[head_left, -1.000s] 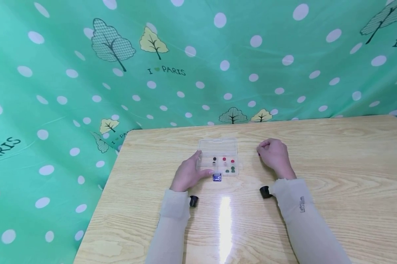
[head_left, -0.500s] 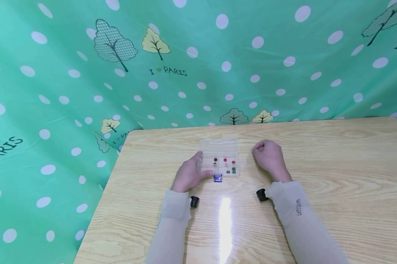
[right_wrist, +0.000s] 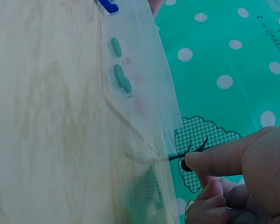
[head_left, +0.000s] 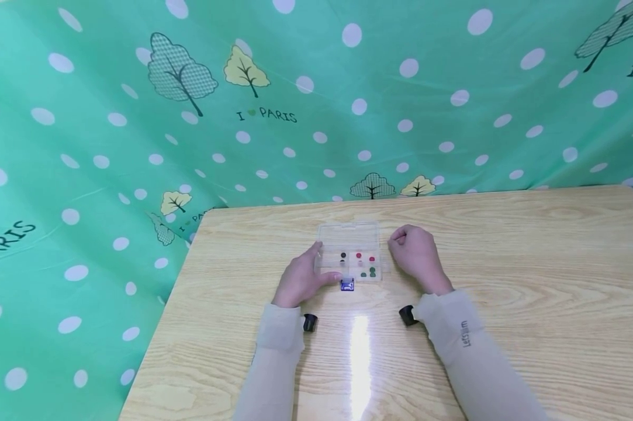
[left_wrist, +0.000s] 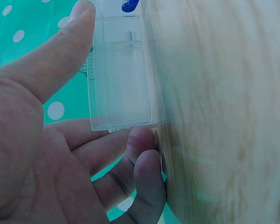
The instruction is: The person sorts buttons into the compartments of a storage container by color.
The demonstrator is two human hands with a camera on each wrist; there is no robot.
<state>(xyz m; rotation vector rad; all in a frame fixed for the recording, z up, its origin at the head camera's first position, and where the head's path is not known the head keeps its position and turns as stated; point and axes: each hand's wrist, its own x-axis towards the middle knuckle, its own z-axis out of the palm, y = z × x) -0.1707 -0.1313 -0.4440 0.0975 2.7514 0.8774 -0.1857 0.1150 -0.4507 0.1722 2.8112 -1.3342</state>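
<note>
Nearing the clear plastic box [head_left: 348, 235] my left grip [head_left: 300, 277] is holding, my right grip [head_left: 415, 251] is pinching a black disc [right_wrist: 185, 165].

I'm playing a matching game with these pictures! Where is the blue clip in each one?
Head: just below and right of the middle, the blue clip is on the near edge of the clear box.
Left wrist: top edge, near the middle, cut off.
Right wrist: top edge, left of the middle, cut off.
Shared landmark: the clear box.
</note>
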